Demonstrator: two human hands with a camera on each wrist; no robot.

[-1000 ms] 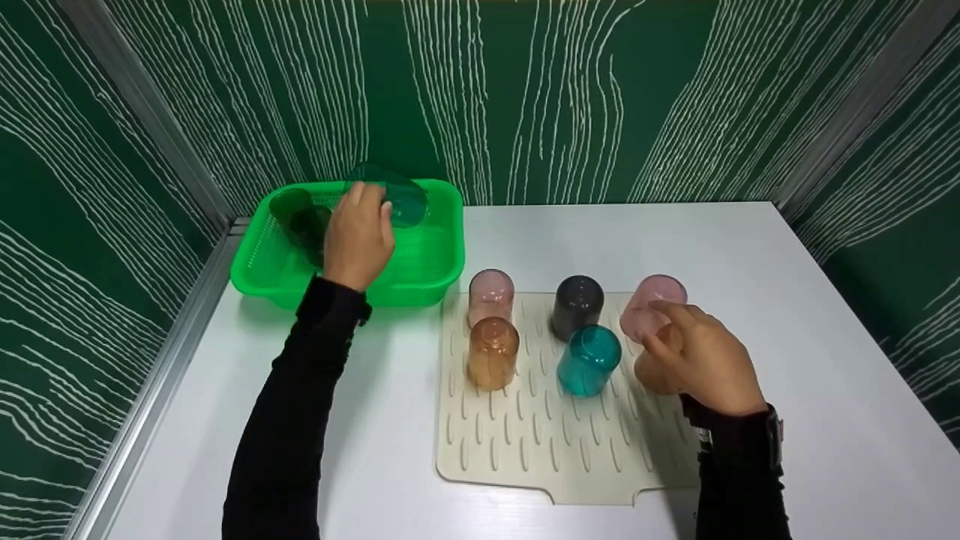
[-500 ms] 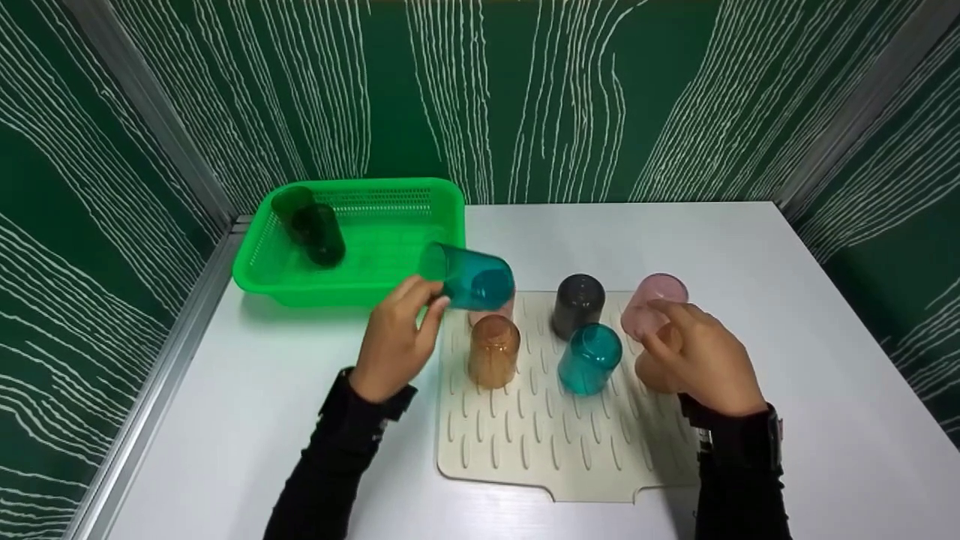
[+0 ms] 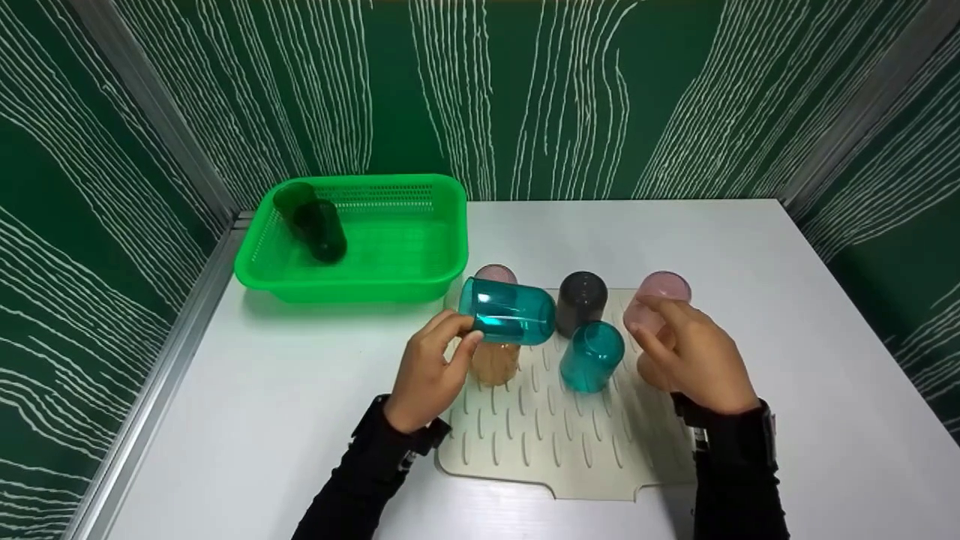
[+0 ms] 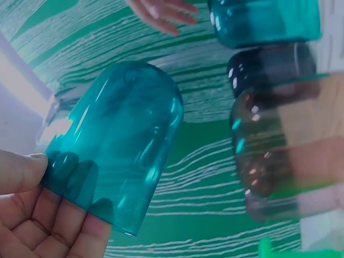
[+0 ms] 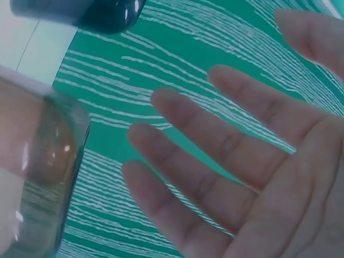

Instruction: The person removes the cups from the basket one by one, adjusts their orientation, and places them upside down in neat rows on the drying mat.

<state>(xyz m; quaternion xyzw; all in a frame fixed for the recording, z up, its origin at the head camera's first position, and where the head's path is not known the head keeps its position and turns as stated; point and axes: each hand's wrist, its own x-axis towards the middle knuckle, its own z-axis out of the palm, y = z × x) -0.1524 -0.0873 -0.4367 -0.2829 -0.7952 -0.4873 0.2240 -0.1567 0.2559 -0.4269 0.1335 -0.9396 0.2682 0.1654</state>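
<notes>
My left hand pinches a teal drinking glass by its rim between thumb and fingers. The glass lies sideways in the air, its base pointing right, partly covering a pink glass and an amber glass below. In the left wrist view the fingers show through the teal wall. My right hand hovers with relaxed, spread fingers over the right-hand amber glass and beside a second pink glass; the right wrist view shows its palm holding nothing. Between the hands stand a smoky dark glass and another teal glass, upside down.
The standing glasses are on a beige ridged drying mat upon a white table. At the back left, a green plastic basket contains two dark-looking glasses. Green patterned walls enclose the table's back and sides.
My left hand has lifted the teal glass out of the green basket and carried it right and toward me, over the mat's left side. My right hand has barely moved.
</notes>
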